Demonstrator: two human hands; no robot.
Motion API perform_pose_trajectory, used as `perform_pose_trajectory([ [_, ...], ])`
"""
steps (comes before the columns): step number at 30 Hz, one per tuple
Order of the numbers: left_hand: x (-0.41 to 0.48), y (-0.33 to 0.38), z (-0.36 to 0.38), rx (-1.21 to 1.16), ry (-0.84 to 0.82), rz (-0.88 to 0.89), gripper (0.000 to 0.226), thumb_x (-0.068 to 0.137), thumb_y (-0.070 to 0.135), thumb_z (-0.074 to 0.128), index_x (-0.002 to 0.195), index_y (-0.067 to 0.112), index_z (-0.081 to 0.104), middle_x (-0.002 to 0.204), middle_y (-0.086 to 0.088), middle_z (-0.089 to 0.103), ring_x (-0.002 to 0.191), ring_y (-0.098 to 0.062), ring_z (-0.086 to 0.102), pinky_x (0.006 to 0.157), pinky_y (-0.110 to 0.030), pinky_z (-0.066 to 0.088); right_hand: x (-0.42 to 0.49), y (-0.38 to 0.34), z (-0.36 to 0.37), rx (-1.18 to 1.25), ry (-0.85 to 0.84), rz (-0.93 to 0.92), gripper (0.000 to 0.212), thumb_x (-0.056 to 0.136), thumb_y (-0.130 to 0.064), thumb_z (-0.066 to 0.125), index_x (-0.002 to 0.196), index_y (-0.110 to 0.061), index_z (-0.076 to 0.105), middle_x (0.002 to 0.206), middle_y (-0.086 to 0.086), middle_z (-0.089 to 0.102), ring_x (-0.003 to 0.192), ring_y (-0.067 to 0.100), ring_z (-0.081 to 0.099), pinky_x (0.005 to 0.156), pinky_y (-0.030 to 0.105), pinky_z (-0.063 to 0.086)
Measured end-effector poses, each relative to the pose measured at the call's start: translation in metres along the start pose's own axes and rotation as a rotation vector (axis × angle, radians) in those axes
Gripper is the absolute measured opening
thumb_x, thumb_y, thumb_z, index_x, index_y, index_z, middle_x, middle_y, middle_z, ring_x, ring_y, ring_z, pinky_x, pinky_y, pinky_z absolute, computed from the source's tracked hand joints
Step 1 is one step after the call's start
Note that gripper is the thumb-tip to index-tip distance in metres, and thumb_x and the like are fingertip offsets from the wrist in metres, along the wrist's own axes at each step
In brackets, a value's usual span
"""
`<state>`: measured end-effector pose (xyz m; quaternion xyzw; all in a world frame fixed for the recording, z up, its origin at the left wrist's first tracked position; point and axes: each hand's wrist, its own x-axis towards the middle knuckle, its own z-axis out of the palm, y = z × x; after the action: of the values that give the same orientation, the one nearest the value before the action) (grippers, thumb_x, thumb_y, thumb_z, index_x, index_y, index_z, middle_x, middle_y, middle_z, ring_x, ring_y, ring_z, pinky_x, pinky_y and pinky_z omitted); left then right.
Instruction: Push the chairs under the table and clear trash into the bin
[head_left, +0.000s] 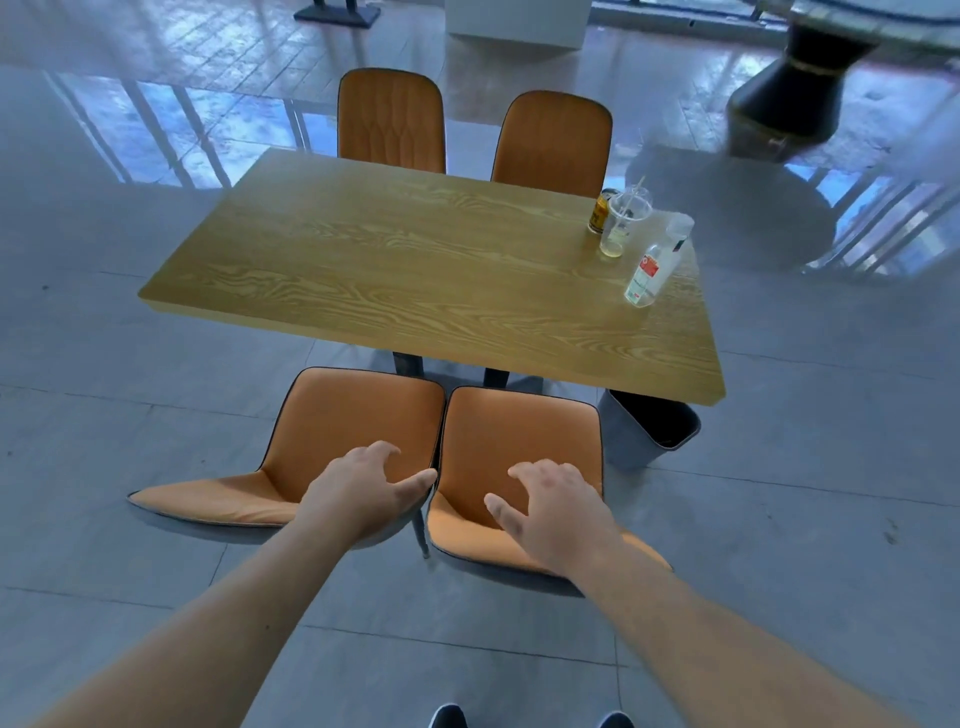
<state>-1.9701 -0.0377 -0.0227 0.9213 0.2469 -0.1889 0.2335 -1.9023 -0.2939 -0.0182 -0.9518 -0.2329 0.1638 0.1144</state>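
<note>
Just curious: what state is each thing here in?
Near left chair: pulled out, left hand open at its back.
Near right chair: pulled out, right hand open at its back.
Far left chair: close to table.
Far right chair: close to table.
Plastic cup: upright, nearly empty.
Can: upright.
Plastic bottle: upright.
Bin: open.

Glossy grey tiled floor (104, 364), window reflections; black pedestal (800, 88) far right
</note>
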Motion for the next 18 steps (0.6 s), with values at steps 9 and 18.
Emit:
perform_pose_trajectory([
  [9, -0.011, 0.136, -0.069, 0.124, 0.197, 0.246, 0.102, 0.071, 0.100, 0.033, 0.150, 0.035, 0.043, 0.152, 0.004, 0.050, 0.137, -0.022, 0.046, 0.100, -0.045, 0.048, -0.013, 0.040, -0.131, -0.075, 0.236, -0.026, 0.082, 0.091, -0.080, 0.024, 0.146, -0.024, 0.049, 0.139, -0.001, 0.058, 0.132, 0.022, 0.046, 0.108, 0.042, 0.039],
  [18, -0.035, 0.240, -0.057, 0.181, 0.283, 0.319, 0.096, 0.078, 0.095, 0.039, 0.152, 0.034, 0.039, 0.158, 0.004, 0.043, 0.143, -0.024, 0.037, 0.112, -0.046, 0.040, -0.025, 0.123, -0.179, -0.068, 0.271, -0.034, 0.091, 0.086, -0.085, 0.026, 0.151, -0.023, 0.042, 0.148, 0.003, 0.051, 0.142, 0.025, 0.038, 0.117, 0.047, 0.032],
])
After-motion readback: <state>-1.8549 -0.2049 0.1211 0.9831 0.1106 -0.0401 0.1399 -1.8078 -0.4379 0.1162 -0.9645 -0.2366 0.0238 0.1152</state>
